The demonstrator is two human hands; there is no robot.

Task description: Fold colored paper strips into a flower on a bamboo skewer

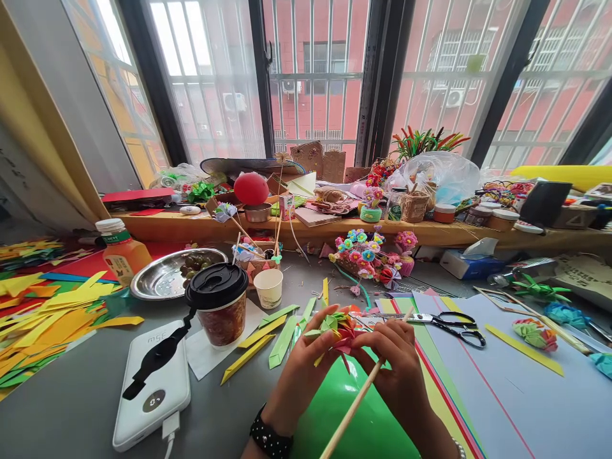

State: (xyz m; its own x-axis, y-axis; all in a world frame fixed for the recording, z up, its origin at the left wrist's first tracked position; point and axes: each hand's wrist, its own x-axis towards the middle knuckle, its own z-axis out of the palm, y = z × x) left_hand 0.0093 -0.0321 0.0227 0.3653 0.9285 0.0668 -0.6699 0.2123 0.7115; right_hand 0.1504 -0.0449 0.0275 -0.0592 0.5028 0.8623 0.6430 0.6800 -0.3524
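Note:
My left hand (302, 370) and my right hand (398, 364) meet over a green sheet (344, 414) at the front of the grey table. Between their fingertips sits a folded paper flower (338, 326) of green, yellow and red pieces. The left hand's fingers pinch its left side. The right hand's fingers close on its right side and on a thin wooden stick (356, 403) that slants down toward me. A black band with white dots circles my left wrist.
A lidded coffee cup (220, 302), small paper cup (268, 287), white power bank (152, 381) and steel plate (167, 275) stand to the left. Folded paper strips (282, 341) lie near my hands, scissors (449, 322) and coloured sheets (502, 389) to the right. Craft clutter fills the window ledge.

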